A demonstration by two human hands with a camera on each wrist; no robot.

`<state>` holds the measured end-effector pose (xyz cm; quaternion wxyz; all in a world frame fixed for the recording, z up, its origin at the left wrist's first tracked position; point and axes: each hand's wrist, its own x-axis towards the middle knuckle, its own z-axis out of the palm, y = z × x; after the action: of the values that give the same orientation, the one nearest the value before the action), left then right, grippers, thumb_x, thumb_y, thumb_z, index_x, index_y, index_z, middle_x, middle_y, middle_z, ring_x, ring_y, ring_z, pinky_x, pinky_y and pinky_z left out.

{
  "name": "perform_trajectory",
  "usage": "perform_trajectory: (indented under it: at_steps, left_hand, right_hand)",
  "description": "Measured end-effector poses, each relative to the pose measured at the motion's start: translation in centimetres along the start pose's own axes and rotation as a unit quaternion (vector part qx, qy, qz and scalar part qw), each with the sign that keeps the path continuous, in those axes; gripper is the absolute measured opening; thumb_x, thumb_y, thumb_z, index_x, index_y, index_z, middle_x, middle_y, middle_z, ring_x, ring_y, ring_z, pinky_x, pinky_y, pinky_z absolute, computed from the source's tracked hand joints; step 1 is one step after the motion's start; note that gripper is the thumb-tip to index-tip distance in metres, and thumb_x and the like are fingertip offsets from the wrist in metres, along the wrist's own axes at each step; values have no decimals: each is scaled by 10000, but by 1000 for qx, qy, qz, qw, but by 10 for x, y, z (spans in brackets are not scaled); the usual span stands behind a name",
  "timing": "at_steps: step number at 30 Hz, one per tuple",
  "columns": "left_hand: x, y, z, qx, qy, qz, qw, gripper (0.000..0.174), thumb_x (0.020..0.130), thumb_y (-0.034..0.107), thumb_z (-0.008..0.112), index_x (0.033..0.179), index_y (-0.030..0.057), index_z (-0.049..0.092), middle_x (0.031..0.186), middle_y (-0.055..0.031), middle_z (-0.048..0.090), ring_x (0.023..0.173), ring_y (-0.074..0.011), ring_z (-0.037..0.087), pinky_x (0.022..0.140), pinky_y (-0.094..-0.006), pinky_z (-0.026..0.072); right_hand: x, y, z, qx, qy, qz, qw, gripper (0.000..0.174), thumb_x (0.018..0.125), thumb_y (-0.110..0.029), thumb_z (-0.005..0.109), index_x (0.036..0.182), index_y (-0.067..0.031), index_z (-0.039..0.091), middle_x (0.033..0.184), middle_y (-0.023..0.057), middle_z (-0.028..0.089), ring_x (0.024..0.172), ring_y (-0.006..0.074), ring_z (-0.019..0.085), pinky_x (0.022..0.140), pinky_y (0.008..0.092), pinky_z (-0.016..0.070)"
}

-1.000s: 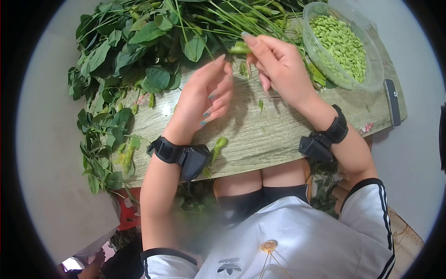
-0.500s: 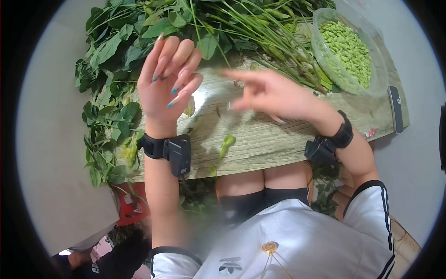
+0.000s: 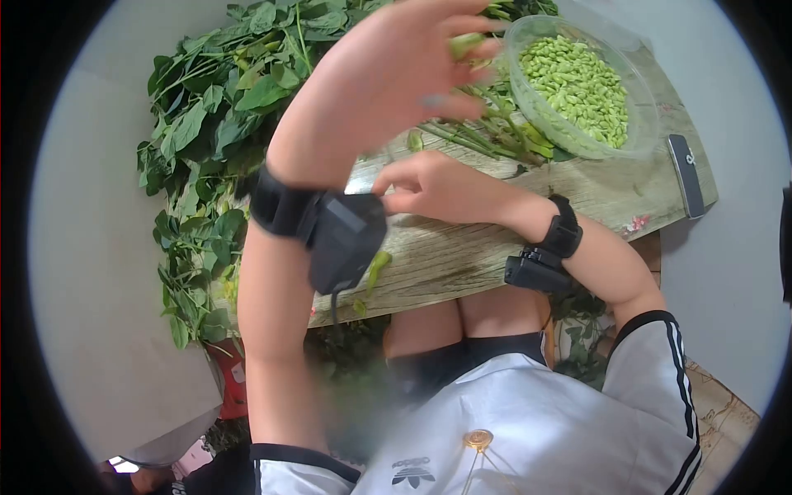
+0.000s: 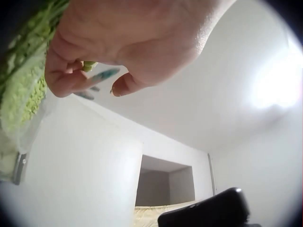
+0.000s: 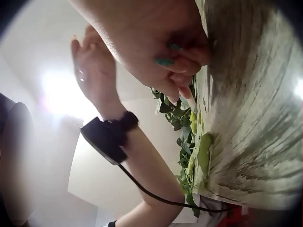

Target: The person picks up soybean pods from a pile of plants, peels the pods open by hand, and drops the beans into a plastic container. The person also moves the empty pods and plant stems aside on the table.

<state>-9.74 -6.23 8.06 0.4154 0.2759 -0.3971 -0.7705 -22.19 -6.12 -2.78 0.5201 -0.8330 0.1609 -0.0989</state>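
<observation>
My left hand (image 3: 375, 95) is raised over the table toward the bowl, blurred. In the left wrist view a small green piece, a bean or pod (image 4: 89, 65), shows between its curled fingers. Low over the wooden table (image 3: 462, 260) is my right hand (image 3: 450, 186), thumb and forefinger apart and reaching left. In the right wrist view its forefinger tip is right at a yellow-green pod (image 5: 193, 124), while the other fingers curl in. Another green pod (image 3: 379, 268) lies near the table's front edge. My left wrist camera hides part of the right fingertips in the head view.
A clear plastic bowl (image 3: 528, 107) of shelled green beans (image 3: 573, 91) stands at the back right, with a phone (image 3: 686, 176) beside it. Leafy bean plants (image 3: 194, 107) cover the back and left of the table. Cut stems (image 3: 478, 139) lie in front of the bowl.
The right hand has let go of the pod it held earlier and has moved down and left to the tabletop. My left hand has moved left, then up and right toward the bowl.
</observation>
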Motion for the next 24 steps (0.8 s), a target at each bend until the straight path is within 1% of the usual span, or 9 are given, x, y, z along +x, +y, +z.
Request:
perform_trajectory:
  at_steps: [2,3,5,8,9,14,16,20,24]
  left_hand:
    - [28,14,36,36,-27,41,998,712,993,359,519,1504,-14,192,1461,-243,346,1100,-312,586,880,-459,530]
    - [32,17,48,39,-31,40,998,712,993,359,519,1504,-14,192,1461,-243,346,1100,-312,586,880,-459,530]
    - [37,17,67,93,-32,76,992,817,996,328,519,1532,27,-19,1584,-237,4,1387,-444,291,990,-571,451]
    - [45,9,22,189,-148,159,958,923,952,448,570,1535,33,-14,1588,-239,20,1457,-414,132,1012,-579,434]
    - [40,-6,55,192,48,197,960,483,1026,280,413,1394,-32,427,1237,-146,577,760,-121,535,638,-239,450]
    - [-7,-7,-11,277,97,202,935,387,1024,196,434,1310,-44,535,1173,-136,644,746,-114,553,633,-242,446]
    - [-21,-12,-35,286,112,211,928,397,1025,202,426,1310,-51,538,1220,-162,644,736,-116,569,647,-240,451]
    - [-40,-22,-64,210,178,275,921,408,1019,239,431,1243,-64,590,1193,-164,658,713,-97,544,614,-239,430]
    - [-55,-23,-80,219,159,338,902,425,1027,283,424,1120,-60,656,1231,-191,637,682,-95,529,587,-234,398]
  right_hand:
    - [1,15,6,114,69,-101,986,303,877,-310,667,971,-24,705,685,95,616,631,152,551,603,306,435]
    - [5,26,11,85,111,-139,980,283,876,-279,665,979,-18,704,675,97,613,622,154,549,609,311,439]
    - [18,41,16,70,128,-161,976,274,876,-267,663,982,-17,703,669,95,609,619,155,550,613,314,442]
    - [18,39,16,66,123,-117,983,280,870,-284,657,981,-32,704,693,113,630,681,214,606,658,345,471]
    - [8,23,9,33,124,-79,989,294,867,-313,657,966,-40,705,702,121,639,717,236,626,681,361,483]
    - [-3,-15,-12,-98,184,81,975,334,825,-380,738,866,-55,672,754,116,665,713,253,635,651,364,478]
    - [-5,-14,-27,-161,322,20,933,391,823,-460,717,864,-74,670,760,103,656,687,241,645,646,385,500]
    - [-14,-24,-68,-118,526,-142,830,420,916,-456,637,843,-43,661,559,-9,486,496,101,457,483,276,350]
    - [-27,-46,-76,118,482,-171,851,382,1010,-314,535,799,-17,649,562,-20,495,459,18,404,410,187,293]
